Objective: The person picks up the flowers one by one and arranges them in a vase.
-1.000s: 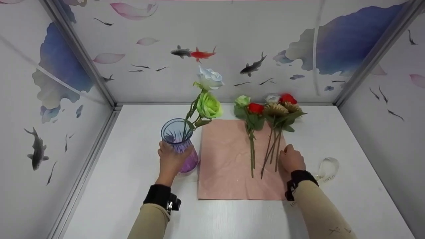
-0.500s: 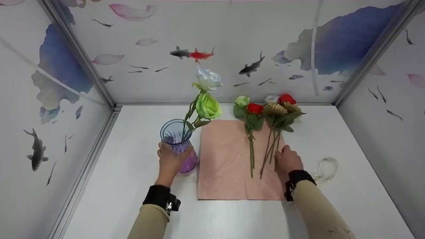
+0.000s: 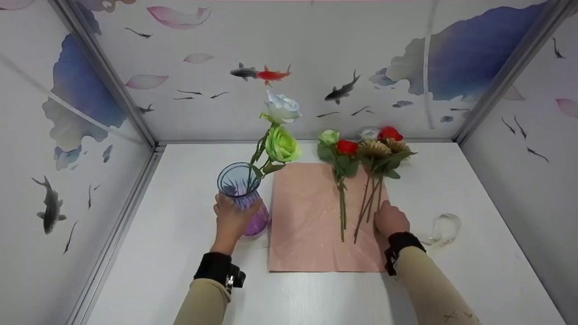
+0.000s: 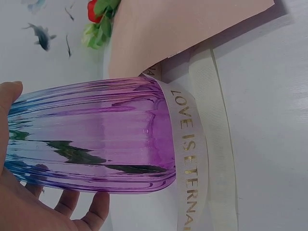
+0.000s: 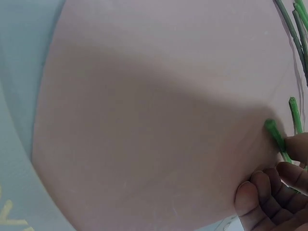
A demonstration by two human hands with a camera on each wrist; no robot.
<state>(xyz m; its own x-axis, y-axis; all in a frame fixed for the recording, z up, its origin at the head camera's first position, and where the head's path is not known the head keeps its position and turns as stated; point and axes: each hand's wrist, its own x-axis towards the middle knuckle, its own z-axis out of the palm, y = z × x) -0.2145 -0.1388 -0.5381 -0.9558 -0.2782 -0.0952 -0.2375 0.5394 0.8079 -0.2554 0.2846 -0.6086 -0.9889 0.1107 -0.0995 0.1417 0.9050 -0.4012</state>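
Observation:
My left hand (image 3: 232, 223) grips a clear blue-to-purple vase (image 3: 256, 223), thumb and fingers around its upper part. The vase stands left of the pink paper (image 3: 307, 216), with a white rose (image 3: 283, 108) and a light green rose (image 3: 282, 144) leaning out over its rim to the right. At the paper's right edge, my right hand (image 3: 392, 219) pinches a green flower stem (image 5: 273, 132) between thumb and forefinger near its cut end. Its other fingers are curled over the paper. That stem belongs to the right-hand bunch, with tan blooms (image 3: 375, 149) and a red rose (image 3: 390, 133).
Another pair of stems, with a pale green rose (image 3: 329, 136) and a red rose (image 3: 347, 147), lies on the paper. A cream ribbon (image 3: 447, 230) with gold letters lies right; ribbon (image 4: 185, 144) also shows by the vase's base. Printed walls surround the white table (image 3: 474, 271).
My right hand has shifted a little left and toward me, and now pinches a stem at the right of the bunch. My left hand and the vase stay in place.

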